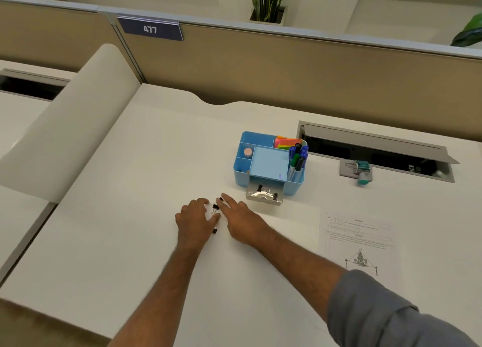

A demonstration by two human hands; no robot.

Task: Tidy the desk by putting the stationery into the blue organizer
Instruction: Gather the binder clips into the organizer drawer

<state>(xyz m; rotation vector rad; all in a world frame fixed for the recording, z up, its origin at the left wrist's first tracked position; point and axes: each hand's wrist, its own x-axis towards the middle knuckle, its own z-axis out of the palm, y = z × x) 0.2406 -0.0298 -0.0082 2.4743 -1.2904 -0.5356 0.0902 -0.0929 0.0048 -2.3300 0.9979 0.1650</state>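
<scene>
Black clips [215,207] lie loose between my two hands, and neither hand has one yet. My left hand [195,216] rests flat, fingers relaxed and a little curved, its thumb beside the lowest clip [214,231]. My right hand [238,214] lies with fingers straight, their tips by the farthest clip [221,199]. Just beyond the right fingertips stands the organizer [268,161], its small drawer [264,194] pulled out with two clips already inside.

I judge the step is gathering these clips. To do it well I would sweep them together with both hands, pinch them in one bunch, then drop them over the drawer, not its rim, and push it shut.

Everything sits on a smooth white desk [146,216]. Right of my hands lies a printed sheet [361,242]; past it a teal stamp [362,170] sits by a cable hatch [375,148]. A beige partition [260,67] with a "477" tag closes the far side.
</scene>
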